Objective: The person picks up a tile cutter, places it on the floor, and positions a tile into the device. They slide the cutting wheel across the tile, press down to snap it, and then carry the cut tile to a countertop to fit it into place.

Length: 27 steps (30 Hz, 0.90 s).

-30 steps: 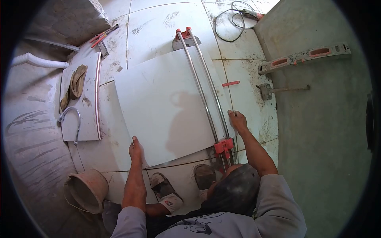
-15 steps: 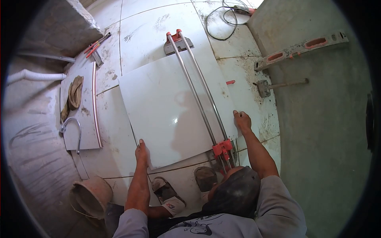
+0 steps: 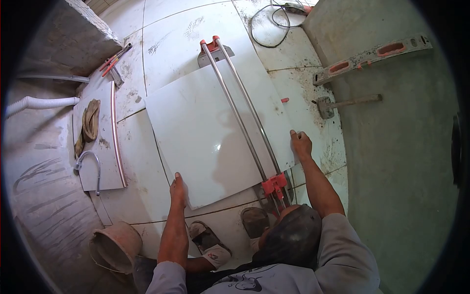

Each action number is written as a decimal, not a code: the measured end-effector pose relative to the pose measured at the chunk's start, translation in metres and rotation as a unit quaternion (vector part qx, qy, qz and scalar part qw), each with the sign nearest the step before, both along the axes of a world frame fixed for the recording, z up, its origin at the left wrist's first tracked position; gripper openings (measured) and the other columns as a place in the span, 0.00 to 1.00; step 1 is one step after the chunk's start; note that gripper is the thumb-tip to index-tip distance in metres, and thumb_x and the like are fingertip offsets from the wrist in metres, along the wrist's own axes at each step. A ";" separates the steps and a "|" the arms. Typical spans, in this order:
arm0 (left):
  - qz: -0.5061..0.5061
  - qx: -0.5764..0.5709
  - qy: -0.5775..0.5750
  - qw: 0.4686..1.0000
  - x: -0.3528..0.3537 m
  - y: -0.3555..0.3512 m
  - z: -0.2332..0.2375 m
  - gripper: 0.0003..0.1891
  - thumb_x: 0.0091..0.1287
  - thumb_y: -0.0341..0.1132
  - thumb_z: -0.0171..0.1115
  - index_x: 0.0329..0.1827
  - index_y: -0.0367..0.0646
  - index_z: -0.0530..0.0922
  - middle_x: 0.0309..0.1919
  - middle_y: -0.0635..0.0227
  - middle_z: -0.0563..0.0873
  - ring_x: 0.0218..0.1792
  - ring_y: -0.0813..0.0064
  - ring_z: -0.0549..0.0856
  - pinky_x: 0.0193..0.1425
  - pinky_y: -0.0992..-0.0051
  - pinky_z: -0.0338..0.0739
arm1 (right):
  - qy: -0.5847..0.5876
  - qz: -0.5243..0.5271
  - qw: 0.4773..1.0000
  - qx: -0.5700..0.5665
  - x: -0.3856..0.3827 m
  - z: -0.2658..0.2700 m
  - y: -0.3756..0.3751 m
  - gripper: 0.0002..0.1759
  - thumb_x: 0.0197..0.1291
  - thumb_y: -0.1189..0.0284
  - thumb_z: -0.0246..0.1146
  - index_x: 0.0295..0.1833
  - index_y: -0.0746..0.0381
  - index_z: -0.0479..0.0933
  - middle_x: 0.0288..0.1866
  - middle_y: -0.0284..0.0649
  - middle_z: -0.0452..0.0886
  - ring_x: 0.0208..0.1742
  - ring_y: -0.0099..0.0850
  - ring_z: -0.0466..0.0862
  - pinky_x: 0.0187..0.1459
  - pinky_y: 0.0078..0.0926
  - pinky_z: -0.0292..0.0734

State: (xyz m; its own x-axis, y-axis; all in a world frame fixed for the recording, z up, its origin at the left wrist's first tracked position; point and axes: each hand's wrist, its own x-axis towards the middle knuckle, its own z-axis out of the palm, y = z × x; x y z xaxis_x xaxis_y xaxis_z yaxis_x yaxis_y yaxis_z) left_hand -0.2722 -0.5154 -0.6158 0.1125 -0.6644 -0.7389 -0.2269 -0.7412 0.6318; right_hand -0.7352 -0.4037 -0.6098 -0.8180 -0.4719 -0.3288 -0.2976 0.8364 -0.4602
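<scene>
A large white tile point(image 3: 196, 137) lies slanted under the two metal rails of a manual tile cutter point(image 3: 240, 115). My left hand point(image 3: 178, 190) closes round the tile's left edge close to its near corner, thumb on top. On the opposite side, my right hand point(image 3: 301, 145) grips the right edge, with its fingers curled and partly hidden. The cutter's red carriage point(image 3: 275, 183) sits at the near end of the rails, just beyond my knee.
A hammer point(image 3: 325, 107) and a spirit level point(image 3: 372, 59) are at the right wall. To the left are a tile piece point(image 3: 105, 166) bearing a cloth point(image 3: 91, 120) and a curved faucet spout point(image 3: 99, 171). A bucket point(image 3: 117, 245) stands near left; pliers point(image 3: 115, 61) lie farther back.
The tile has shifted slightly rightward and turned a little under the rails, both hands moving with it. The carriage stays at the near end. The view has tilted slightly.
</scene>
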 end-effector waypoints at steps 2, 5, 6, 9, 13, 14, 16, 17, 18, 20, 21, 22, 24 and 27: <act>-0.001 -0.014 -0.003 1.000 -0.004 -0.001 0.001 0.35 0.65 0.62 0.50 0.51 0.31 0.73 0.41 0.63 0.78 0.42 0.72 0.74 0.49 0.70 0.71 | 0.001 0.000 1.000 0.007 0.001 0.005 -0.002 0.25 0.59 0.51 0.57 0.32 0.66 0.76 0.31 0.52 0.81 0.37 0.48 0.81 0.41 0.41 0.73; 0.001 0.007 0.003 1.000 -0.006 -0.003 0.010 0.35 0.65 0.62 0.50 0.51 0.31 0.73 0.41 0.63 0.78 0.42 0.71 0.75 0.50 0.69 0.72 | 0.001 0.002 1.000 -0.004 0.004 0.002 -0.004 0.24 0.60 0.52 0.55 0.34 0.66 0.77 0.34 0.52 0.81 0.39 0.50 0.81 0.43 0.42 0.73; -0.002 0.018 -0.007 1.000 -0.006 -0.004 0.012 0.35 0.65 0.62 0.51 0.51 0.32 0.74 0.41 0.63 0.78 0.42 0.71 0.75 0.49 0.69 0.72 | 0.003 0.004 1.000 -0.021 0.004 0.000 -0.005 0.24 0.61 0.53 0.54 0.35 0.65 0.77 0.35 0.53 0.81 0.40 0.51 0.81 0.44 0.42 0.73; -0.003 0.035 -0.015 0.999 -0.004 -0.006 0.011 0.33 0.64 0.61 0.53 0.49 0.33 0.74 0.40 0.63 0.79 0.41 0.71 0.75 0.48 0.70 0.72 | -0.016 0.019 1.000 0.011 0.001 -0.003 -0.006 0.23 0.62 0.53 0.52 0.36 0.64 0.77 0.37 0.54 0.81 0.43 0.52 0.80 0.46 0.42 0.73; 0.031 0.039 0.015 0.999 -0.008 -0.006 0.017 0.29 0.63 0.59 0.58 0.43 0.36 0.75 0.35 0.66 0.78 0.36 0.74 0.75 0.44 0.71 0.73 | -0.036 0.020 0.999 0.014 0.000 0.001 -0.006 0.24 0.63 0.52 0.51 0.37 0.65 0.77 0.38 0.55 0.80 0.43 0.53 0.79 0.46 0.43 0.72; 0.030 0.040 0.014 0.999 -0.007 -0.005 0.017 0.29 0.63 0.59 0.58 0.43 0.36 0.75 0.35 0.66 0.78 0.36 0.74 0.75 0.44 0.71 0.73 | -0.036 0.021 0.999 0.016 0.000 0.000 -0.007 0.24 0.63 0.52 0.51 0.37 0.64 0.77 0.39 0.55 0.81 0.44 0.53 0.79 0.47 0.43 0.72; 0.002 0.044 0.003 0.999 -0.005 -0.007 0.017 0.26 0.61 0.58 0.60 0.38 0.39 0.74 0.30 0.69 0.76 0.31 0.75 0.74 0.39 0.71 0.73 | -0.037 0.016 0.999 0.018 0.001 -0.002 -0.006 0.24 0.63 0.53 0.51 0.37 0.64 0.77 0.39 0.55 0.81 0.45 0.53 0.79 0.47 0.43 0.72; -0.003 0.044 0.002 0.999 -0.003 -0.008 0.014 0.26 0.61 0.58 0.60 0.38 0.39 0.74 0.30 0.69 0.76 0.31 0.75 0.74 0.39 0.71 0.73 | -0.030 0.019 0.999 0.012 0.001 -0.001 -0.006 0.24 0.63 0.53 0.50 0.39 0.64 0.77 0.40 0.55 0.81 0.45 0.53 0.79 0.48 0.43 0.72; -0.010 0.053 -0.006 0.999 0.002 -0.009 0.010 0.28 0.61 0.60 0.60 0.42 0.40 0.74 0.33 0.67 0.77 0.33 0.74 0.75 0.37 0.71 0.72 | -0.023 0.021 1.000 0.005 0.002 -0.001 -0.006 0.23 0.63 0.53 0.50 0.40 0.64 0.77 0.41 0.55 0.81 0.46 0.53 0.79 0.49 0.44 0.73; -0.020 0.060 -0.015 0.998 0.004 -0.008 0.002 0.29 0.60 0.61 0.59 0.47 0.41 0.74 0.36 0.65 0.79 0.34 0.72 0.77 0.35 0.70 0.72 | -0.013 0.017 1.000 -0.009 0.003 -0.007 -0.006 0.23 0.63 0.53 0.50 0.41 0.64 0.77 0.41 0.55 0.80 0.47 0.53 0.79 0.50 0.44 0.73; -0.009 0.054 -0.014 0.998 0.005 -0.007 -0.001 0.27 0.60 0.60 0.61 0.42 0.41 0.73 0.32 0.68 0.76 0.31 0.74 0.74 0.35 0.71 0.72 | -0.004 0.017 1.000 -0.023 0.004 -0.011 -0.006 0.23 0.64 0.54 0.49 0.42 0.64 0.77 0.42 0.55 0.80 0.47 0.54 0.79 0.50 0.44 0.73; 0.002 0.047 -0.013 0.999 0.006 -0.007 -0.003 0.26 0.60 0.58 0.62 0.37 0.41 0.72 0.28 0.71 0.73 0.28 0.77 0.72 0.34 0.71 0.72 | -0.006 0.013 1.000 -0.024 0.003 -0.015 -0.006 0.23 0.64 0.54 0.49 0.42 0.64 0.77 0.42 0.55 0.80 0.47 0.54 0.79 0.50 0.44 0.73; -0.004 0.047 -0.006 0.999 0.005 -0.009 0.000 0.27 0.60 0.58 0.62 0.40 0.40 0.72 0.30 0.69 0.75 0.31 0.75 0.74 0.38 0.70 0.73 | -0.026 0.005 1.000 0.003 0.002 -0.015 -0.006 0.23 0.63 0.54 0.49 0.43 0.64 0.77 0.43 0.56 0.80 0.48 0.54 0.79 0.51 0.44 0.72; -0.006 0.039 0.013 0.999 0.001 -0.008 0.004 0.30 0.60 0.58 0.62 0.48 0.37 0.71 0.38 0.64 0.77 0.39 0.72 0.76 0.47 0.69 0.73 | -0.028 -0.004 0.999 -0.017 0.003 -0.014 -0.004 0.24 0.63 0.53 0.49 0.43 0.64 0.77 0.43 0.56 0.80 0.48 0.54 0.79 0.50 0.44 0.72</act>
State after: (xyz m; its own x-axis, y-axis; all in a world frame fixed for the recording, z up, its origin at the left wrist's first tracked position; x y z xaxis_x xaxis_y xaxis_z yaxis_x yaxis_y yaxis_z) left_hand -0.2709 -0.5232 -0.6120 0.0851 -0.6055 -0.7913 -0.2214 -0.7858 0.5774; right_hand -0.7318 -0.4081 -0.6241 -0.8025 -0.4772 -0.3581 -0.2637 0.8221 -0.5046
